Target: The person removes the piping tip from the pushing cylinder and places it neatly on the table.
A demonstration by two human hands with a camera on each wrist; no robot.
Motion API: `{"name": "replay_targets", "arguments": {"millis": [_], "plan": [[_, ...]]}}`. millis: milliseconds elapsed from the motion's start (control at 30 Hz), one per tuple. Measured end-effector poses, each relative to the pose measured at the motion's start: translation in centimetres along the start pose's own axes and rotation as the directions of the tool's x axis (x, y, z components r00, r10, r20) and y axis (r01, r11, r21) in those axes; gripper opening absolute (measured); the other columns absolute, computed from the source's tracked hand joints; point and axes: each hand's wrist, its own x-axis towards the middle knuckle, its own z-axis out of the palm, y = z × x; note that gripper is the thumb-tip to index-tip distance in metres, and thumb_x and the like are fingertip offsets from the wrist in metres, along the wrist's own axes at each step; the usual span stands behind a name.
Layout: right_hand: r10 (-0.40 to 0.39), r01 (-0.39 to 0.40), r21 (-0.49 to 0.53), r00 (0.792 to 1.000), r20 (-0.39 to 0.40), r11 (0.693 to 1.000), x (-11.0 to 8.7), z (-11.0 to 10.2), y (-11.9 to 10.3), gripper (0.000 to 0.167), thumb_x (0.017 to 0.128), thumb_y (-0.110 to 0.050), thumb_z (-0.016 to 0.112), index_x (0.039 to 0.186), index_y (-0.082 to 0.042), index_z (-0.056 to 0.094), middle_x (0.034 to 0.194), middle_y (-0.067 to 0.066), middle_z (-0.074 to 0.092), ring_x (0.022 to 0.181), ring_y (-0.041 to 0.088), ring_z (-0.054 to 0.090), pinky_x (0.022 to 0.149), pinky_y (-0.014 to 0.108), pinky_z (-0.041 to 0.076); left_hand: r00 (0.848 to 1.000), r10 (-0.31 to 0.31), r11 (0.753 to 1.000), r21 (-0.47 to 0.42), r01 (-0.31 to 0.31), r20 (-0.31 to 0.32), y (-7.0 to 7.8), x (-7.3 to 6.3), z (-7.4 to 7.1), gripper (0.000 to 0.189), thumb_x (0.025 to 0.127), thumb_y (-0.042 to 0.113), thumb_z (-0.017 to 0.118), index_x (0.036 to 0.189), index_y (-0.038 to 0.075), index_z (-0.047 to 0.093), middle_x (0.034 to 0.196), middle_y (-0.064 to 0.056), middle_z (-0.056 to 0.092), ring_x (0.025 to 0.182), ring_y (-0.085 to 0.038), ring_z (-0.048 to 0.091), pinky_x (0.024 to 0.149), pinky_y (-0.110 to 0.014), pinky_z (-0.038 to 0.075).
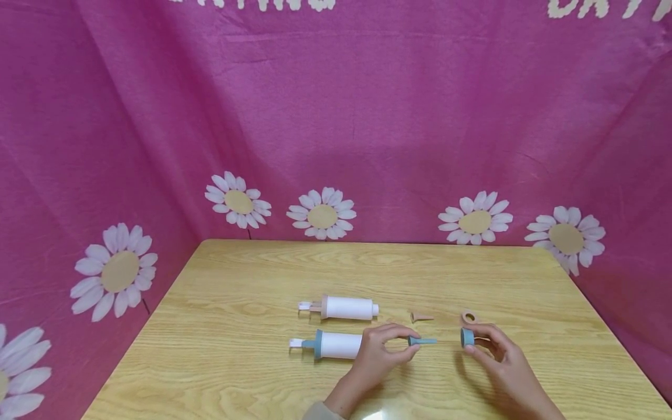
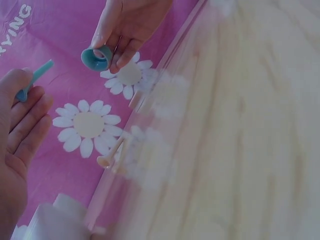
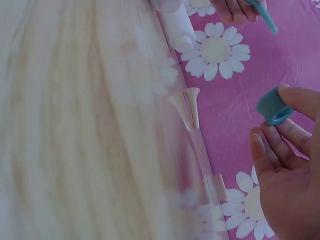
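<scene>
Between thumb and forefinger my left hand (image 1: 379,353) pinches a small teal nozzle (image 1: 424,341), its narrow tip pointing right. My right hand (image 1: 503,363) holds a teal ring-shaped cap (image 1: 466,338) by its edge, the opening visible in the left wrist view. A gap separates the two teal pieces, both held above the table. Left of my left hand lies a white cylinder with a teal end and handle (image 1: 340,345), its right end hidden behind that hand. Behind it is a similar white cylinder with a pinkish-beige end (image 1: 349,308).
A beige nozzle (image 1: 422,317) and a beige ring cap (image 1: 469,317) lie on the wooden table (image 1: 252,373), beyond my hands. Pink cloth (image 1: 367,116) printed with daisies hangs behind the table and along its sides.
</scene>
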Motion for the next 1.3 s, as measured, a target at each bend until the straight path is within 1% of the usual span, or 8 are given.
{"name": "replay_targets", "arguments": {"millis": [200, 300, 467, 700, 900, 1067, 1200, 1300], "plan": [[0.035, -0.035, -0.028, 0.999, -0.005, 0.999, -0.4, -0.7, 0.5, 0.033, 0.090, 0.005, 0.062, 0.122, 0.012, 0.055, 0.116, -0.019, 0.060, 0.102, -0.010, 0.058, 0.086, 0.006, 0.048, 1.000, 0.001, 1.000, -0.014, -0.001, -0.021, 0.1, 0.0, 1.1, 0.013, 0.084, 0.010, 0.076, 0.096, 0.012, 0.076, 0.093, -0.004, 0.077, 0.085, -0.014, 0.073, 0.080, -0.018, 0.057], [0.055, -0.055, -0.030, 0.998, -0.008, 0.998, -0.5, -1.2, 0.8, 0.033, 0.090, 0.006, 0.063, 0.122, 0.012, 0.055, 0.114, -0.020, 0.060, 0.101, -0.009, 0.059, 0.084, 0.007, 0.050, 1.000, 0.011, 1.000, -0.004, -0.011, -0.023, 0.2, 0.0, 1.4, 0.012, 0.084, 0.011, 0.076, 0.096, 0.012, 0.075, 0.093, -0.003, 0.077, 0.086, -0.012, 0.073, 0.081, -0.015, 0.056], [0.099, -0.101, -0.081, 0.995, -0.026, 0.992, -0.8, -1.9, 1.0, 0.032, 0.090, 0.003, 0.064, 0.121, 0.010, 0.056, 0.111, -0.024, 0.059, 0.098, -0.011, 0.059, 0.081, 0.008, 0.051, 1.000, 0.021, 1.000, 0.006, -0.021, -0.014, 0.1, -0.1, 1.8, 0.012, 0.085, 0.012, 0.076, 0.097, 0.011, 0.075, 0.093, -0.003, 0.077, 0.088, -0.007, 0.072, 0.083, -0.013, 0.054], [0.146, -0.150, -0.144, 0.989, -0.036, 0.978, -0.9, -2.5, 1.3, 0.032, 0.091, -0.003, 0.065, 0.121, 0.005, 0.058, 0.110, -0.029, 0.057, 0.097, -0.014, 0.057, 0.080, 0.006, 0.050, 0.997, 0.071, 0.996, 0.049, -0.070, -0.018, 0.0, -0.2, 2.0, 0.011, 0.085, 0.012, 0.075, 0.096, 0.011, 0.074, 0.090, -0.002, 0.076, 0.087, -0.003, 0.070, 0.082, -0.012, 0.054], [0.160, -0.165, -0.204, 0.986, -0.041, 0.965, -0.7, -2.6, 1.5, 0.029, 0.090, -0.006, 0.068, 0.117, 0.002, 0.061, 0.101, -0.026, 0.060, 0.090, -0.012, 0.057, 0.075, 0.007, 0.050, 1.000, -0.008, 1.000, -0.011, 0.008, 0.004, 0.3, -0.1, 2.0, 0.012, 0.086, 0.014, 0.075, 0.097, 0.011, 0.075, 0.091, -0.003, 0.076, 0.089, -0.003, 0.070, 0.083, -0.013, 0.054], [0.163, -0.158, -0.272, 0.987, -0.004, 0.949, -0.3, -3.1, 1.9, 0.028, 0.089, -0.009, 0.070, 0.114, 0.000, 0.063, 0.096, -0.022, 0.060, 0.086, -0.011, 0.057, 0.071, 0.009, 0.051, 1.000, -0.028, 0.999, -0.025, 0.029, 0.013, 0.6, 0.0, 1.9, 0.013, 0.086, 0.015, 0.075, 0.098, 0.011, 0.075, 0.090, -0.004, 0.076, 0.088, -0.004, 0.070, 0.084, -0.014, 0.054], [0.142, -0.121, -0.324, 0.989, 0.040, 0.938, 0.1, -3.4, 2.3, 0.027, 0.085, -0.007, 0.073, 0.111, -0.002, 0.065, 0.094, -0.017, 0.061, 0.084, -0.012, 0.056, 0.068, 0.010, 0.053, 0.997, -0.067, 0.996, -0.053, 0.069, 0.038, 0.6, 0.0, 2.0, 0.013, 0.087, 0.016, 0.074, 0.098, 0.010, 0.074, 0.090, -0.005, 0.075, 0.090, -0.003, 0.068, 0.085, -0.013, 0.053], [0.099, -0.068, -0.358, 0.993, 0.068, 0.931, 0.3, -3.5, 2.7, 0.027, 0.081, -0.003, 0.076, 0.106, -0.002, 0.066, 0.092, -0.011, 0.062, 0.083, -0.013, 0.056, 0.067, 0.010, 0.054, 0.996, -0.067, 0.997, -0.046, 0.070, 0.050, 0.5, -0.1, 2.2, 0.014, 0.087, 0.017, 0.074, 0.098, 0.010, 0.074, 0.091, -0.004, 0.076, 0.090, -0.003, 0.068, 0.086, -0.013, 0.053]]}}
